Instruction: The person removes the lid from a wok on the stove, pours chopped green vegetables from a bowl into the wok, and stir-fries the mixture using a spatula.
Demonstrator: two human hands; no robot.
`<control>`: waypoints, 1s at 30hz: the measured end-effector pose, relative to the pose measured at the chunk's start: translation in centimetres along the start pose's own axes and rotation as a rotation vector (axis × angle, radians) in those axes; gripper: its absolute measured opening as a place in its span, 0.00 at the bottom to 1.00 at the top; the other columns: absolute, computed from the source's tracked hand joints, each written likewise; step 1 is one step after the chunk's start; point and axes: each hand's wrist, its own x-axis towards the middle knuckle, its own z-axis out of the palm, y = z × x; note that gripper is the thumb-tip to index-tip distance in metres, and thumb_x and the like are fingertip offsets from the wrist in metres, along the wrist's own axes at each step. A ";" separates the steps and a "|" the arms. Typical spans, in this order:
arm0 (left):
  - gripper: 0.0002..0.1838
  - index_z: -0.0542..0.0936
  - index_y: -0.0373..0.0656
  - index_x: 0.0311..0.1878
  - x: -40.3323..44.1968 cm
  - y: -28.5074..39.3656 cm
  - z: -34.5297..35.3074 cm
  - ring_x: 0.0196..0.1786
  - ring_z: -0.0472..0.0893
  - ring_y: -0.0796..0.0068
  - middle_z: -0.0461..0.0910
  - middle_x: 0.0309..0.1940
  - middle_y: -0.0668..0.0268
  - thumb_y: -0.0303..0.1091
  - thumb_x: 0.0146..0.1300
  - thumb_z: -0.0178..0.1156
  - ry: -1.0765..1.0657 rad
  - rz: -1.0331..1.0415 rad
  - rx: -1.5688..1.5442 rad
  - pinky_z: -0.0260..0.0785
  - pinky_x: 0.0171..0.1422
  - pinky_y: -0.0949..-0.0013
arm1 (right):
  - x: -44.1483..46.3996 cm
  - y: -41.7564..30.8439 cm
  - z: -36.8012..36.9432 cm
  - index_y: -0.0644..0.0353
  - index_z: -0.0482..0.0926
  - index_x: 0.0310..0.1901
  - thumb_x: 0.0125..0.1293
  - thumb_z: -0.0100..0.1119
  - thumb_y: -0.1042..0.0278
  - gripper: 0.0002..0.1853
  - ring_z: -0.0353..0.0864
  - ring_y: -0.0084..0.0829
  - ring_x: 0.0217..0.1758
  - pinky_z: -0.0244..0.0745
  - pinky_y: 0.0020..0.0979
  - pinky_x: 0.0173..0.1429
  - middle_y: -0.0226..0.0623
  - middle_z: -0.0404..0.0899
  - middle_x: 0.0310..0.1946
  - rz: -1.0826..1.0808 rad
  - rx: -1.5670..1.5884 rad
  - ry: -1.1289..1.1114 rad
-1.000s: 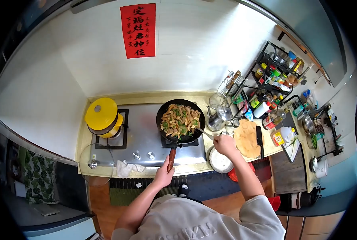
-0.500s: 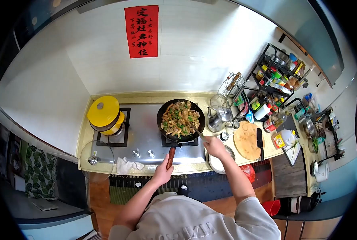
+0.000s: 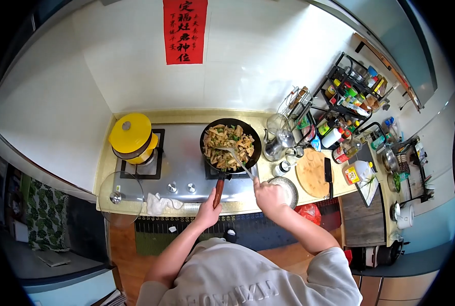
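Observation:
My left hand (image 3: 207, 212) is wrapped round the wooden handle (image 3: 219, 193) of a black frying pan (image 3: 257, 148) on the right burner. In the pan lies a stir-fry (image 3: 236, 135) of browned pieces with bits of green. My right hand (image 3: 271, 197) grips a metal spatula (image 3: 241, 162), whose head rests among the food left of the pan's middle. Just beyond the right hand is a patterned plate (image 3: 294, 194), partly covered by that hand.
A yellow pot (image 3: 130, 133) stands on the left burner, with a glass lid (image 3: 120, 211) and white cloth (image 3: 163, 204) in front. On the right are a kettle (image 3: 274, 150), round cutting board (image 3: 311, 173), cleaver (image 3: 328, 170), oil jug (image 3: 360, 171) and a rack of bottles (image 3: 350, 97).
My right hand has moved left and nearer my body, and the spatula head has gone from the pan's right side towards its left. More of the plate shows. The food has been shifted about.

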 end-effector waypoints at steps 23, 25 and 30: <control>0.41 0.50 0.46 0.82 0.2 -0.3 0.2 0.38 0.83 0.58 0.82 0.39 0.48 0.35 0.71 0.58 0.000 0.013 -0.011 0.74 0.49 0.63 | 10.8 6.4 -0.6 0.56 0.82 0.47 0.70 0.53 0.68 0.10 0.90 0.43 0.43 0.85 0.41 0.43 0.44 0.88 0.40 0.181 0.166 -0.096; 0.41 0.50 0.46 0.82 0.0 0.1 0.1 0.39 0.83 0.58 0.82 0.39 0.48 0.35 0.71 0.58 -0.020 -0.009 -0.010 0.74 0.49 0.63 | 11.3 4.8 0.2 0.55 0.83 0.48 0.70 0.53 0.67 0.11 0.90 0.39 0.42 0.85 0.40 0.42 0.39 0.89 0.38 0.086 0.101 -0.118; 0.41 0.48 0.47 0.83 0.2 -0.1 0.1 0.39 0.83 0.58 0.82 0.38 0.49 0.35 0.71 0.58 -0.019 -0.003 -0.004 0.73 0.49 0.63 | 9.8 3.5 -2.3 0.53 0.87 0.42 0.67 0.58 0.66 0.09 0.91 0.34 0.40 0.83 0.36 0.37 0.34 0.89 0.37 -0.130 -0.093 -0.139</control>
